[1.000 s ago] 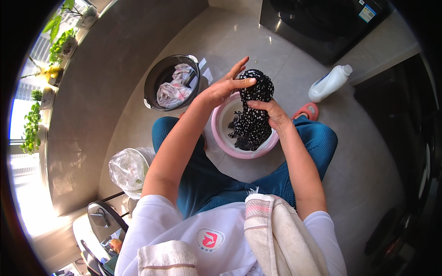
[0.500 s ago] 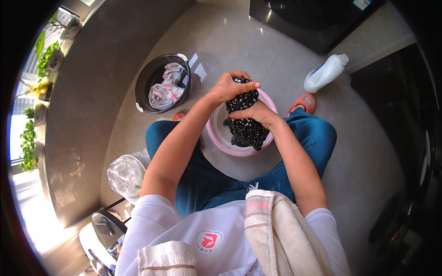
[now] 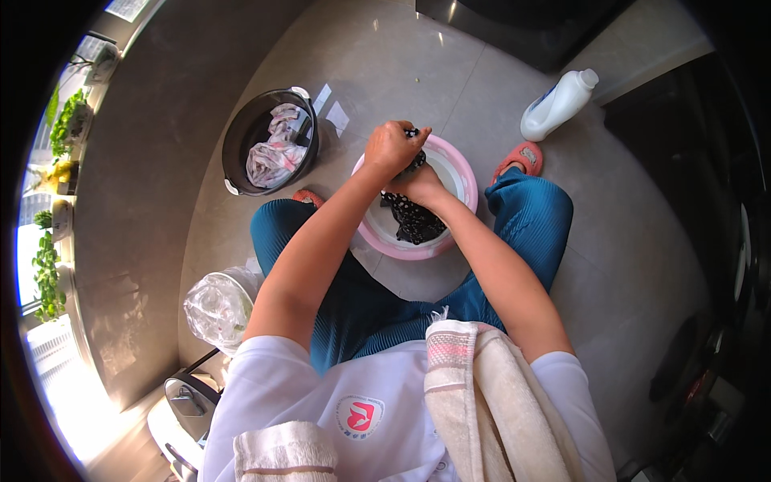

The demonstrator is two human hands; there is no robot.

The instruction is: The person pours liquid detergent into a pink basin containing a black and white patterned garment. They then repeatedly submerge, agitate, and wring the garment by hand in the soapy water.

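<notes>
A black cloth with small white spots (image 3: 415,222) is bunched in both my hands over a pink-rimmed basin (image 3: 464,165). My left hand (image 3: 393,149) is closed round its upper end, with a bit of fabric showing at the thumb. Just below, my right hand (image 3: 418,184) grips the cloth's middle, its fingers partly hidden behind the left wrist. The cloth looks twisted between the two fists. Its loose lower part hangs into the basin, whose inside is white.
On the left stands a dark tub (image 3: 233,149) holding whitish, pink-patterned cloth (image 3: 275,164). A white bottle (image 3: 560,104) stands beyond my right slipper (image 3: 528,157). Near my left knee is a bin lined with clear plastic (image 3: 215,307). A beige towel (image 3: 494,394) hangs over my shoulders.
Both hands have drawn closer together and tightened on the black cloth, which is now more bunched and twisted. They have shifted slightly left in the picture. The whole view has shifted a little.
</notes>
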